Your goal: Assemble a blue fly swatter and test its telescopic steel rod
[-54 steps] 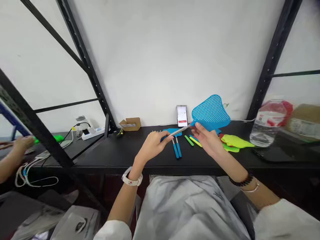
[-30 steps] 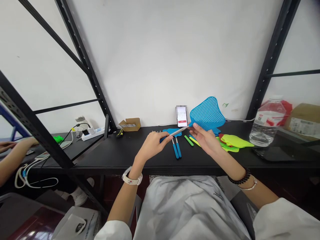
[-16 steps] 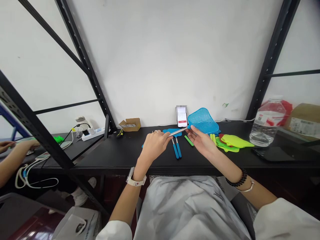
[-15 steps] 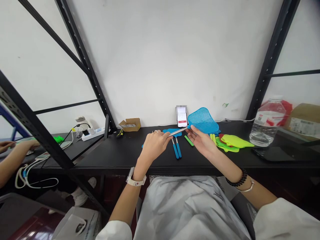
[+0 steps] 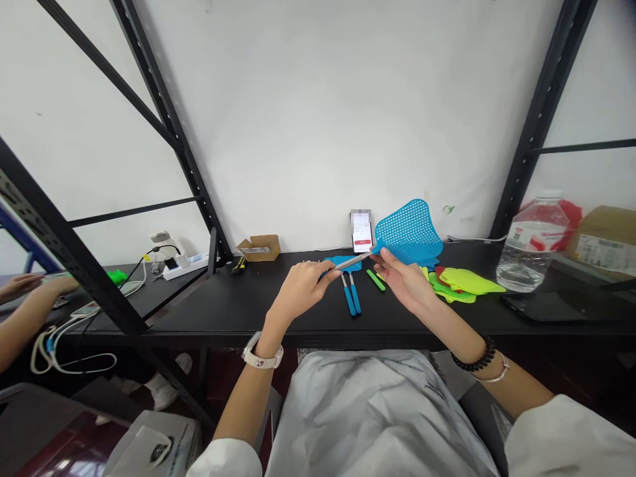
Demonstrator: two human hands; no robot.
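Note:
A blue fly swatter [image 5: 408,228] is held above the table between my two hands, its mesh head up to the right. My left hand [image 5: 304,289] is closed round the handle end of its silver shaft. At the neck, where shaft meets head, my right hand [image 5: 405,278] pinches it between thumb and fingers. Two blue-handled fly swatters [image 5: 350,298] lie on the table between my hands, beside a green handle [image 5: 376,280]. By my right hand, yellow-green swatter heads [image 5: 470,281] are piled with a red one, and more blue mesh shows behind the held head.
A phone [image 5: 362,232] leans against the wall. At the back left are a small cardboard box [image 5: 259,248] and a yellow-black tool [image 5: 239,265]. A large water bottle [image 5: 531,242] and dark tablet-like slab [image 5: 544,306] stand right. Another person's arm [image 5: 34,311] is far left.
The swatter head has tilted upward and shifted slightly right. My left hand has moved a little left and down with the handle end; my right hand keeps hold of the neck.

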